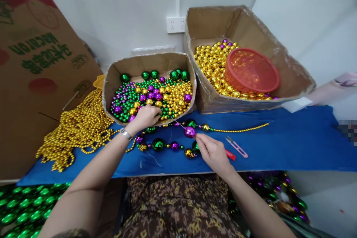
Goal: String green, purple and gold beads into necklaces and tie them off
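Observation:
My right hand (214, 153) pinches a large shiny purple bead (189, 132) just above the blue cloth. A thin pale needle or thread runs from this bead up and left toward the smaller cardboard box (108, 70). At that box's near rim, my left hand (149, 114) has its fingers curled down among the small green beads (164, 112); what they grip, if anything, is hidden. Below both hands lies a strung bead garland (158, 144) of green, purple and gold beads, partly covered by my right hand. Its gold bead chain end (242, 130) stretches right.
Pink thread snips (237, 147) and a red-handled tool (230, 154) lie beside my right hand. A heap of gold bead chains (80, 122) is at left. Behind right, a larger box (214, 106) holds gold beads and a red basin (252, 70). Blue cloth (292, 145) covers the table.

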Available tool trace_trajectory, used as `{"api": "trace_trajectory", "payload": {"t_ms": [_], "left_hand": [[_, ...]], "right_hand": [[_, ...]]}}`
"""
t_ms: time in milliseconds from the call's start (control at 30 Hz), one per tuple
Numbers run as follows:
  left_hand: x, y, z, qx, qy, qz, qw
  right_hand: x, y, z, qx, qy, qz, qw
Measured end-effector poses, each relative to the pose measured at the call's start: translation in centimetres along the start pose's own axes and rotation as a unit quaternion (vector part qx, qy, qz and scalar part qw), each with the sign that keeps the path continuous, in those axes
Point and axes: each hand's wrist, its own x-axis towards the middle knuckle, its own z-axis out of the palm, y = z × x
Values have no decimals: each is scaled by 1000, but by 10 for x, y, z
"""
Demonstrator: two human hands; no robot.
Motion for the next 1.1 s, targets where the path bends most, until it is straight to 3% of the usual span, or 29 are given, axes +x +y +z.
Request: {"api": "trace_trajectory", "payload": {"t_ms": [67,100,200,300,400,600,833,1000,1100], "left_hand": [[-3,2,-2,-175,51,-20,983],[-6,5,-3,-273,68,-31,959],[-14,20,-7,-521,67,-64,849],[-19,32,-9,-656,40,-89,748],[-20,37,-8,-715,17,-97,692],[-20,39,-2,-769,-2,-94,633],[-20,46,-1,-797,-11,-127,590],[-20,50,0,-807,-12,-139,573],[-22,53,3,-796,-9,-127,591]], "right_hand": [[0,0,0,-5,-3,-3,1000],[1,0,1,-8,-3,-6,1000],[2,0,1,-20,4,-12,1000],[3,0,2,-25,10,-12,1000],[3,0,1,-25,13,-9,1000],[2,0,0,-28,14,-7,999],[1,0,1,-24,14,-9,1000],[1,1,1,-34,5,-7,999],[1,1,2,-41,7,-4,999]]}}
